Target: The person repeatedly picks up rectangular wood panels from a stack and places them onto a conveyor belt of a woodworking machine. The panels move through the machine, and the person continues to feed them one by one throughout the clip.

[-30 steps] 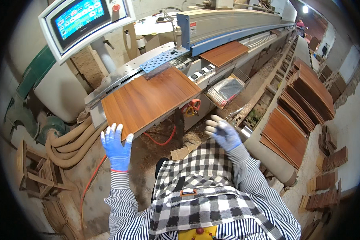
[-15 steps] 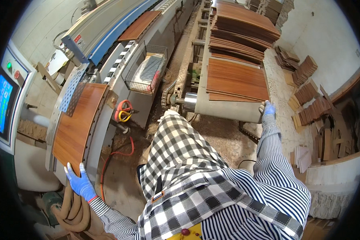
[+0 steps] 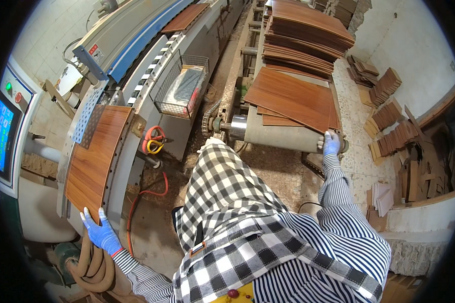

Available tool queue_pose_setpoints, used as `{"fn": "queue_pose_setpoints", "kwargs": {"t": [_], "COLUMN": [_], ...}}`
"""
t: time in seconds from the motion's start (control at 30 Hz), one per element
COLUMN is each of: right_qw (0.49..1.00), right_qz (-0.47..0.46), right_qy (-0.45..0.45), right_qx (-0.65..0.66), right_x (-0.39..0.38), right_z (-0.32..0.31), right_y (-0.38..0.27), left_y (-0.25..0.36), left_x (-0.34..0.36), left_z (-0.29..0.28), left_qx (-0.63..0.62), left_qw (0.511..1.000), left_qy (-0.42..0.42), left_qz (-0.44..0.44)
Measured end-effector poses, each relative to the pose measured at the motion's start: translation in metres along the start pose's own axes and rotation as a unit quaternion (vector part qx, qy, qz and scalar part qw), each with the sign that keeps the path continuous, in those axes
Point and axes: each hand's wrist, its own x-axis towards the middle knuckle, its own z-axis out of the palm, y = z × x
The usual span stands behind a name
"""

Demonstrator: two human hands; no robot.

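Note:
A brown wood-grain panel (image 3: 97,160) lies on the bed of the machine at left, its far end beside a perforated guard plate (image 3: 88,123). My left hand (image 3: 100,231), in a blue glove with pale fingertips, touches the panel's near end, thumb and fingers spread around its corner. To the right, my gloved right hand (image 3: 330,143) is closed on the near corner of another wood panel (image 3: 290,97). That panel is turned askew on top of a few like panels (image 3: 274,121) on the conveyor belt (image 3: 283,139). Part of the right hand's grip is hidden.
Behind the right panels rises a tall stack of panels (image 3: 308,38). A wire basket (image 3: 181,86) and orange-handled scissors (image 3: 152,139) hang on the machine's side. A control screen (image 3: 5,136) stands far left. Wood stacks (image 3: 389,116) line the right wall.
The top panel on the right has turned and slid, its far left corner swinging left. My right hand has moved slightly down and left with it. My left hand stays at its panel.

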Motion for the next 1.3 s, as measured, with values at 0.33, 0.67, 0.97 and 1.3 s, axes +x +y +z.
{"fn": "queue_pose_setpoints", "kwargs": {"t": [0.33,0.67,0.97,1.3], "right_qw": [0.931,0.862,0.883,0.906], "right_qz": [0.187,0.222,0.217,0.201], "right_qy": [-0.046,0.001,-0.055,0.047], "right_qx": [0.309,0.457,0.412,0.369], "right_x": [-0.026,-0.031,-0.007,-0.034], "right_z": [0.058,0.024,0.054,0.071], "right_y": [0.012,0.025,0.051,0.021], "left_y": [0.004,0.001,-0.017,-0.034], "left_x": [-0.003,-0.005,-0.012,-0.021], "left_z": [-0.003,-0.003,-0.013,-0.029], "left_qx": [-0.010,-0.002,-0.101,-0.124], "left_qw": [1.000,0.998,0.989,0.982], "left_qy": [0.013,0.046,0.039,0.020], "left_qz": [0.013,0.032,0.105,0.144]}}
